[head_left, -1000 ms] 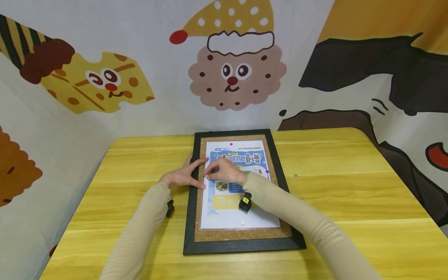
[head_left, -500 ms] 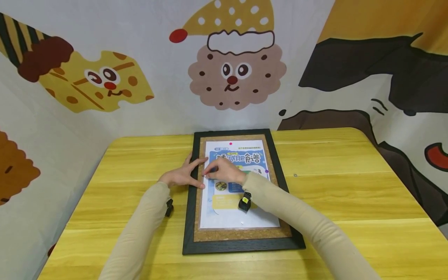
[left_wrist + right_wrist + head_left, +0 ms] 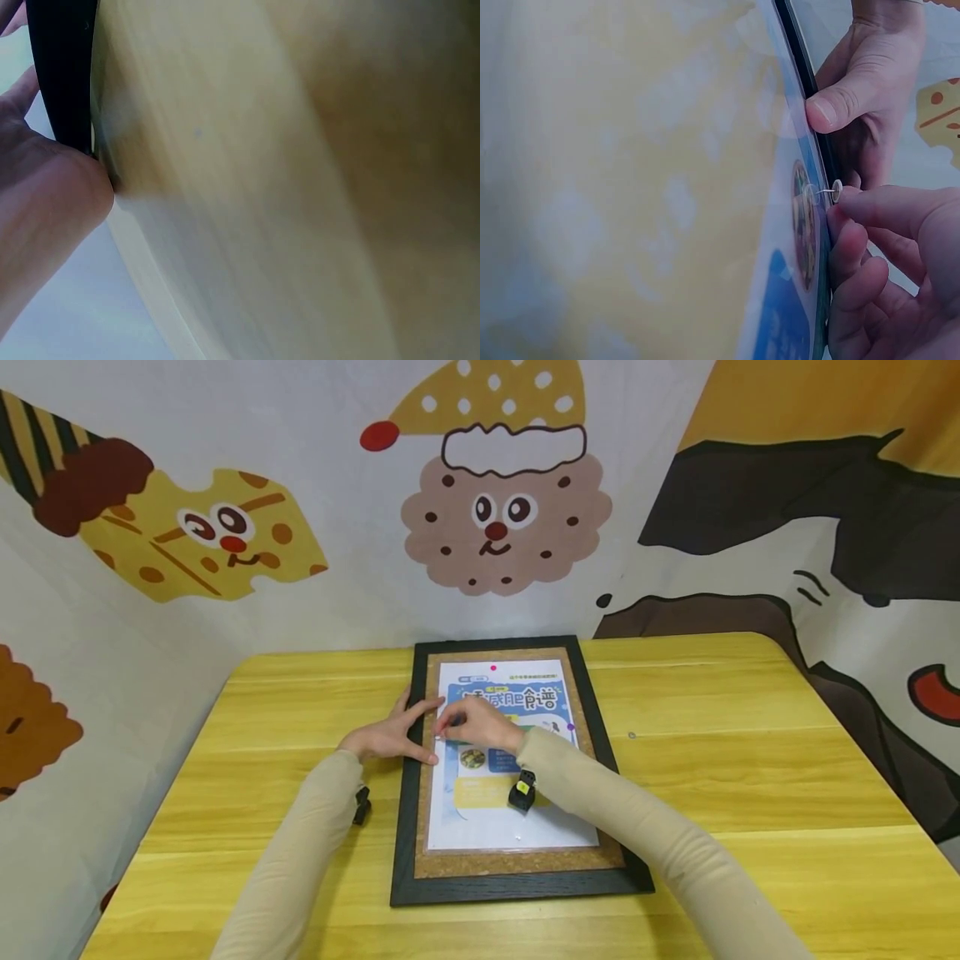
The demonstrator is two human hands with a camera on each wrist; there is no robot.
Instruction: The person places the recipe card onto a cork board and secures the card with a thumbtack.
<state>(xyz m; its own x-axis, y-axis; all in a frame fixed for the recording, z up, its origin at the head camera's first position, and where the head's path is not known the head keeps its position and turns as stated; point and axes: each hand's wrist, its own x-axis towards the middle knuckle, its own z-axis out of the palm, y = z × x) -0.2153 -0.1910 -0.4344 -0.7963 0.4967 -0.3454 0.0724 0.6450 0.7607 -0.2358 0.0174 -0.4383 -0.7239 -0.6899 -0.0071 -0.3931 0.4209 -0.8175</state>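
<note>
At the poster's left edge, my right hand [image 3: 480, 724] pinches a thumbtack [image 3: 836, 190] between thumb and forefinger. In the right wrist view the tack has a pale round head, and its thin pin points at the poster's surface. The laminated poster [image 3: 480, 827], printed blue and white, lies on a cork board [image 3: 525, 863] with a black frame [image 3: 525, 887]. My left hand [image 3: 386, 737] is spread over the frame's left side, its thumb and fingertips resting on the poster's edge. The left wrist view catches only part of this left hand [image 3: 52, 180] against the frame.
A pink tack [image 3: 493, 668] sits at the poster's top, a purple tack [image 3: 571, 727] at its right edge and a small clear tack [image 3: 517, 838] near its bottom. One small clear object [image 3: 632, 735] lies on the wooden table [image 3: 720, 760]. A cartoon-printed curtain [image 3: 352, 527] hangs behind.
</note>
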